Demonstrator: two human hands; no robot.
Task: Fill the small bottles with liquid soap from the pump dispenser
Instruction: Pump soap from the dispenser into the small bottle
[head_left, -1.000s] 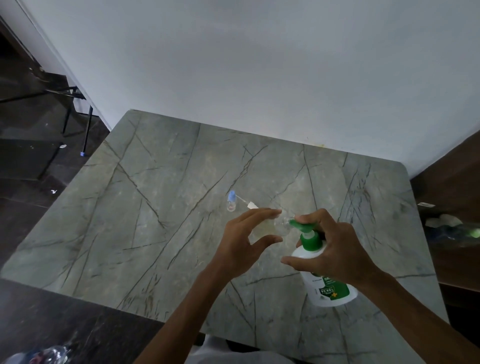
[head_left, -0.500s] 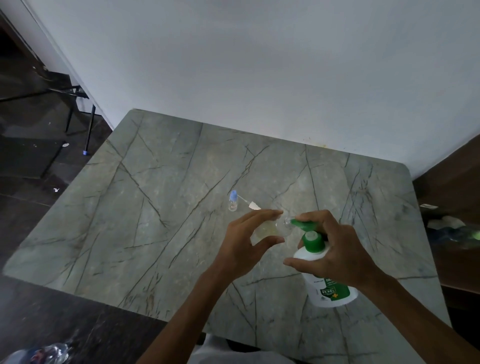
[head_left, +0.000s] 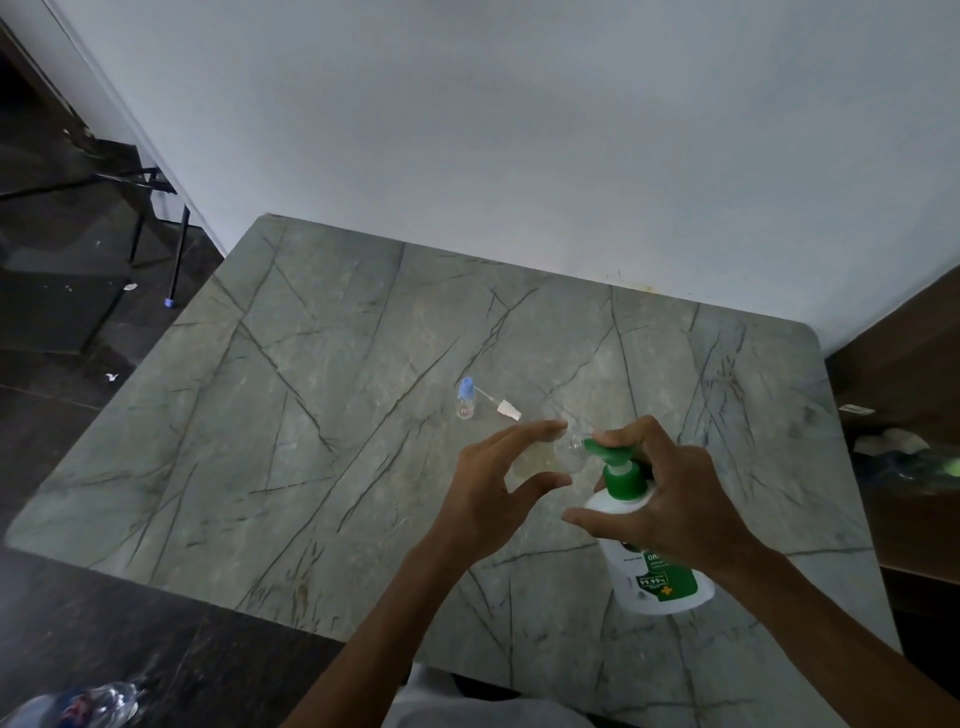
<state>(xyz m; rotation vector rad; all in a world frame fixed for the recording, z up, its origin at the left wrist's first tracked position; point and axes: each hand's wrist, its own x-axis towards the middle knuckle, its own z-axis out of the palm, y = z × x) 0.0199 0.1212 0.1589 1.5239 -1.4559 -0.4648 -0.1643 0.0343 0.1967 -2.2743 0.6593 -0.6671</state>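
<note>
A white pump dispenser (head_left: 655, 577) with a green pump head and green label stands on the grey stone table (head_left: 311, 415). My right hand (head_left: 670, 499) wraps around its neck, with a finger on top of the pump head. My left hand (head_left: 498, 488) pinches a small clear bottle (head_left: 561, 457) between thumb and fingers, its mouth right at the green spout. The bottle holds some yellowish liquid. Farther back stands a second small bottle (head_left: 466, 399) with a blue cap, and a white cap with a thin tube (head_left: 504, 407) lies beside it.
A white wall runs behind the table. Black chair legs (head_left: 156, 223) stand on the dark floor to the left. A wooden ledge with a crumpled bag (head_left: 904, 457) is at the right. A plastic bottle (head_left: 78, 706) lies at the bottom left.
The pump head has risen slightly under my right hand. Both hands and the small clear bottle stay in the same place.
</note>
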